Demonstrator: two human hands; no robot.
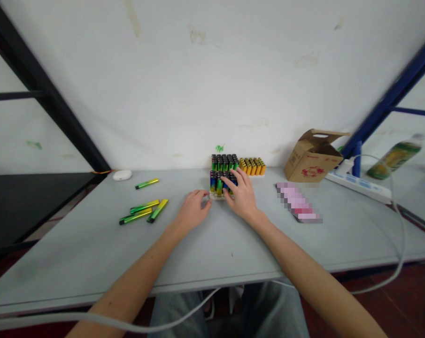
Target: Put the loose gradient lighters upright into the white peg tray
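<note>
A pale tray (217,197) in front of me holds upright blue, green and yellow tubes (219,184) with black tops. My left hand (194,210) is at the tray's left front corner, its thumb and forefinger a little apart and nothing seen between them. Over the right side of the same tubes, my right hand (243,196) has its fingers spread, and they hide part of the group. Fingertips there appear to touch the tubes; firm contact is hard to tell. Behind stands another block of green tubes (225,162) with black tops.
Yellow tubes (252,166) stand in a block at back right. Several loose green-yellow sticks (158,211) lie left, near a white case (122,175). Rightward are a phone (298,202), a cardboard box (312,159), a power strip (360,187) and a white cable (403,234).
</note>
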